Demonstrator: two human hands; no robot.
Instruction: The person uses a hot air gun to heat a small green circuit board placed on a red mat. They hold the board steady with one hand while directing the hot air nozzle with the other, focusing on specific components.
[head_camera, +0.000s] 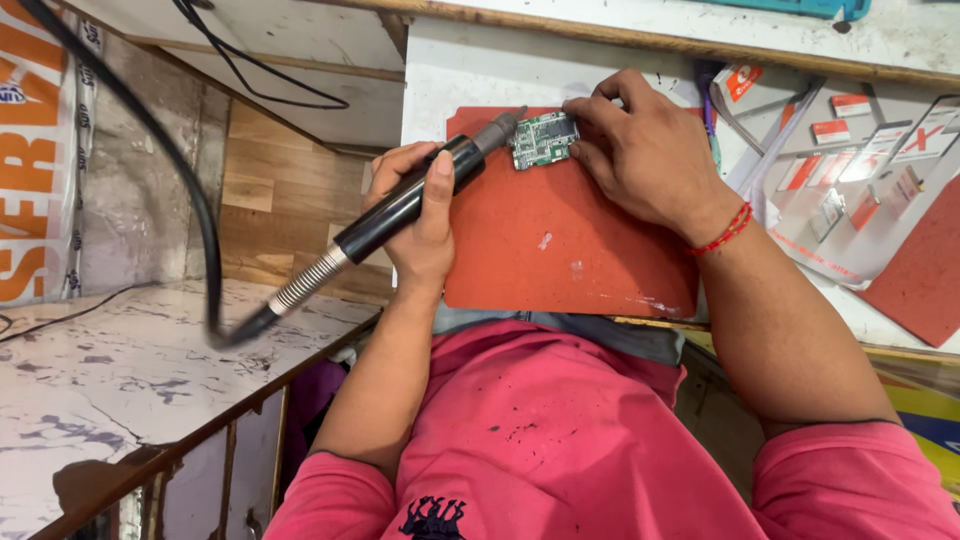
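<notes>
My left hand (420, 220) is shut around a black handpiece (400, 205) with a metal nozzle and a coiled spring collar at its rear. The nozzle tip points at a small green circuit board (543, 140) and nearly touches its left edge. The board lies at the top of a red work mat (560, 250). My right hand (645, 150), with a red thread band on its wrist, rests on the mat and pins the board's right edge with its fingertips.
A thick black hose (150, 140) runs from the handpiece up to the left. Red-and-white cards and packets (850, 170) lie at the right on the white bench (470, 70). A marbled counter (120, 370) with a railing lies lower left.
</notes>
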